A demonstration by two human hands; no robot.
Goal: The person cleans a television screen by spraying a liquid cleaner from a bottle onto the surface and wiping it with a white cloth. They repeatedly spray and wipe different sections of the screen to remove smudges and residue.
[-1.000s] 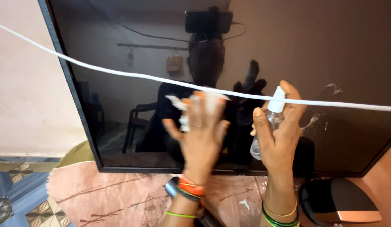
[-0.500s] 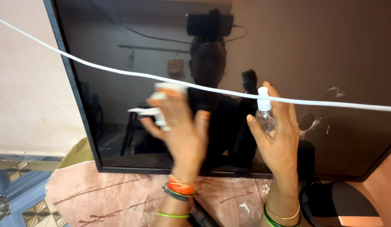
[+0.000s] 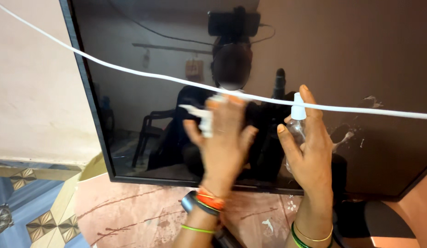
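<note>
My right hand is wrapped around a small clear spray bottle with a white nozzle on top. I cannot tell how much liquid is in it, because my palm covers most of its body. My thumb lies on the bottle's left side, the other fingers curl around its right side, and my forefinger reaches up beside the nozzle. I hold the bottle upright, close in front of the dark screen, right of its middle.

My left hand is spread flat against the screen, just left of the bottle, pressing a white cloth to the glass. The cloth sticks out past my fingers on the left and is blurred. Both hands are near each other but not touching.

White smears mark the screen to the right of the bottle. A white cord runs slanting across the screen, passing just above both hands. The screen stands on a reddish patterned surface, near me.
</note>
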